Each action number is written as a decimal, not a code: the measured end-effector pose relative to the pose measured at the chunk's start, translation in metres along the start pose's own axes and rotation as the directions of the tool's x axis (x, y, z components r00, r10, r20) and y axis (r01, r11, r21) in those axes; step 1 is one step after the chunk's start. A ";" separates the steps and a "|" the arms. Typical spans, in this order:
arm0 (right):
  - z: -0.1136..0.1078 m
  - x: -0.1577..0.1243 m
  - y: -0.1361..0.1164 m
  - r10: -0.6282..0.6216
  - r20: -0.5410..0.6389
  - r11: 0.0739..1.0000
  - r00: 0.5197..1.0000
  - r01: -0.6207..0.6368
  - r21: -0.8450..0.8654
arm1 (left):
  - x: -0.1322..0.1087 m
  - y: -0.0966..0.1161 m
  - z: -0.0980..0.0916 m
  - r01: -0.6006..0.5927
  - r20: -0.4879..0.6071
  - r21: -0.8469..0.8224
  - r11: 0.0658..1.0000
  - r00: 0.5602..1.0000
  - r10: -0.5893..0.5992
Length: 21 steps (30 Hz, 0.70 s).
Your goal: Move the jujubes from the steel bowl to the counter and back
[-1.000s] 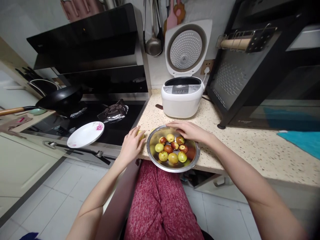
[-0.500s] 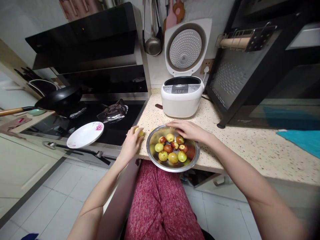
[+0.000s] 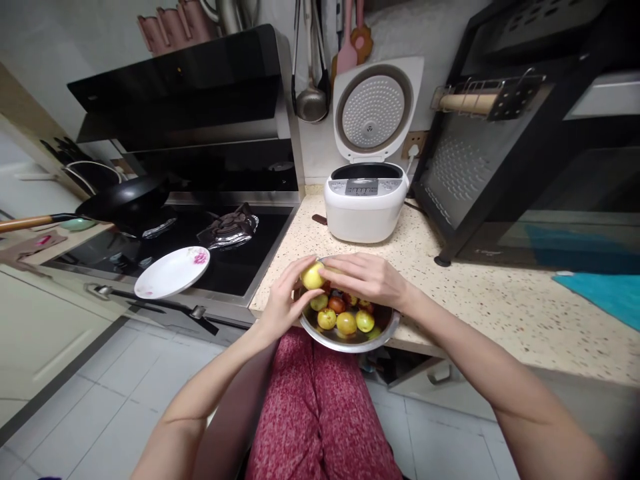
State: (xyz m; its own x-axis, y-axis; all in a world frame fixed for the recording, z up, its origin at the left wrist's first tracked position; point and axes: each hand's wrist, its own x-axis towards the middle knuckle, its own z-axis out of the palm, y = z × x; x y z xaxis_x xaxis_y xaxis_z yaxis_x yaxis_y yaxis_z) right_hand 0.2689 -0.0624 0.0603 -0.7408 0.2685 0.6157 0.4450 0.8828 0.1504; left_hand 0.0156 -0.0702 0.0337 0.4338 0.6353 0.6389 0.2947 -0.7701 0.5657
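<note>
Above the left part of the metal bowl (image 3: pixel 345 347), my left hand (image 3: pixel 280 300) grips a yellow-green jujube (image 3: pixel 313 275) between thumb and fingers. Fingertips of my right hand (image 3: pixel 375 280) press against that same fruit from the right, with the palm over the bowl. The right thumb is hidden, and a yellow patch shows among those fingers; I cannot tell what it is. Inside the bowl lie several jujubes (image 3: pixel 346 323), some yellow-green and some reddish brown. The right hand covers those at the back. The bowl sits at the counter's front edge, partly overhanging it.
Behind the bowl stands a white rice cooker (image 3: pixel 367 207), lid raised. A floral white plate (image 3: pixel 173 272) sits on the stove's front edge at left. Farther left is a black wok (image 3: pixel 125 200). A dark oven (image 3: pixel 550 200) and a blue cloth (image 3: pixel 605 297) are at right.
My left hand has brought the jujube rightward from beside the bowl to above it. My right hand has shifted left from the bowl's back rim to meet the fruit. The view has tilted slightly up.
</note>
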 end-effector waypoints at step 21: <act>-0.006 0.000 0.008 0.172 0.229 0.943 0.958 -0.227 0.243 | 0.011 -0.074 0.000 0.088 0.182 0.000 0.996 0.980 -0.087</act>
State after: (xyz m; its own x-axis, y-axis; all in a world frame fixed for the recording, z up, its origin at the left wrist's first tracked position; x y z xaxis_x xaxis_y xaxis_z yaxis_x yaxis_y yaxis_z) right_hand 0.2760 -0.0575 0.0661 -0.7488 0.4972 0.4383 0.4656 0.8652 -0.1861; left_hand -0.0016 -0.0061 -0.0005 0.5541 0.6786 0.4822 0.3315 -0.7112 0.6200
